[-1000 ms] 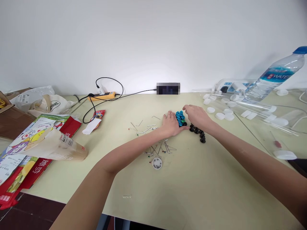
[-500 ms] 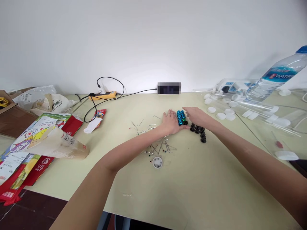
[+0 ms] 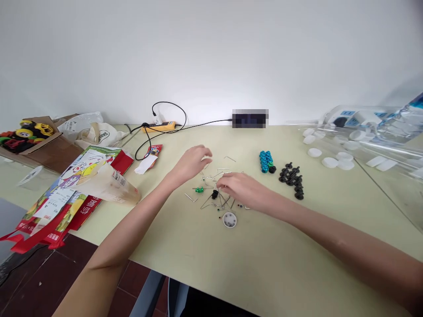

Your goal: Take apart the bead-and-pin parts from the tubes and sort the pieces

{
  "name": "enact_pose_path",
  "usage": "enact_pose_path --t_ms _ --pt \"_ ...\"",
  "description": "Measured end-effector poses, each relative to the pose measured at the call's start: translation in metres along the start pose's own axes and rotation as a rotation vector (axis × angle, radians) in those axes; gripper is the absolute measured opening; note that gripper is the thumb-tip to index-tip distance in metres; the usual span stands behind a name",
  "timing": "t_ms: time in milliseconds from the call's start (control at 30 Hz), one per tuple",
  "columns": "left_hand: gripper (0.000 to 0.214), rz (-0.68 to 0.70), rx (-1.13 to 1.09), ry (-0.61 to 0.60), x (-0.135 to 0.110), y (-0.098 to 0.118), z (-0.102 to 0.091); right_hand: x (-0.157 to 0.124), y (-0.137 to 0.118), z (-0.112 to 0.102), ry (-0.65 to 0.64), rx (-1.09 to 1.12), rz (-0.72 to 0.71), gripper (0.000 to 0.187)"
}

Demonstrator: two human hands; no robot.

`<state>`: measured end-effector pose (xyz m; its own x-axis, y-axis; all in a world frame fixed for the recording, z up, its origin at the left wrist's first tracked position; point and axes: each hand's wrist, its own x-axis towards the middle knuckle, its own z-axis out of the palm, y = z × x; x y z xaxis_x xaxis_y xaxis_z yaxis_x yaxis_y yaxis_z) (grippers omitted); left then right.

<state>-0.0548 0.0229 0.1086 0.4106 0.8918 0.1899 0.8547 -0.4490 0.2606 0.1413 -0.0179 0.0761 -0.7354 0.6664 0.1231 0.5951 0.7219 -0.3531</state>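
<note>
My left hand point(image 3: 194, 162) hovers over the table with its fingers loosely curved and apart, and nothing shows in it. Below it lies a small green metal part point(image 3: 199, 189) with a thin rod by it. My right hand point(image 3: 243, 189) reaches over a scatter of bent metal rods, hex-key-like point(image 3: 225, 201), its fingertips curled downward. Just beside those fingertips is a small black part point(image 3: 214, 194), seemingly apart from them. A small white round dish point(image 3: 229, 219) holding tiny pieces sits nearer me. Some of the rods are hidden under my right hand.
Blue ball-like parts point(image 3: 265, 161) stand in rows, with black knobs point(image 3: 291, 178) to their right. White caps point(image 3: 330, 162) and clear tubes lie farther right. A plastic cup point(image 3: 112, 185), a printed bag point(image 3: 66, 207), a cardboard box point(image 3: 49, 152) and an orange power strip point(image 3: 160, 127) occupy the left.
Both hands have moved left, away from the blue parts and black knobs, to the rods. The green part and black part now show among the rods. The view has turned left.
</note>
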Motion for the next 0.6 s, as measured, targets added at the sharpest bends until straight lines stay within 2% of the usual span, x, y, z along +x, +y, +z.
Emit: enact_pose_path --t_ms 67,133,200,300,400,500,600 --pt "0.021 -0.045 -0.047 -0.107 -0.021 -0.010 0.000 0.009 -0.010 0.010 -0.037 -0.024 -0.038 0.014" --pt "0.012 -0.044 -0.118 -0.245 -0.040 -0.018 0.002 0.016 -0.014 0.019 -0.080 -0.080 -0.060 0.016" --pt "0.011 -0.038 -0.159 -0.309 -0.056 -0.023 0.007 0.020 -0.016 0.024 -0.109 -0.129 -0.070 0.009" --pt "0.010 -0.044 -0.161 -0.294 -0.069 -0.022 0.016 0.020 -0.016 0.028 -0.099 -0.146 -0.053 0.006" --pt "0.003 -0.056 -0.128 -0.259 -0.071 -0.017 0.024 0.011 -0.013 0.020 -0.001 -0.080 -0.010 0.013" --pt "0.006 -0.055 -0.107 -0.249 -0.069 -0.012 0.027 -0.010 0.001 0.003 0.126 0.039 0.079 0.018" --pt "0.008 -0.040 -0.106 -0.217 -0.066 -0.007 0.023 -0.041 0.027 -0.015 0.182 0.068 0.232 0.019"
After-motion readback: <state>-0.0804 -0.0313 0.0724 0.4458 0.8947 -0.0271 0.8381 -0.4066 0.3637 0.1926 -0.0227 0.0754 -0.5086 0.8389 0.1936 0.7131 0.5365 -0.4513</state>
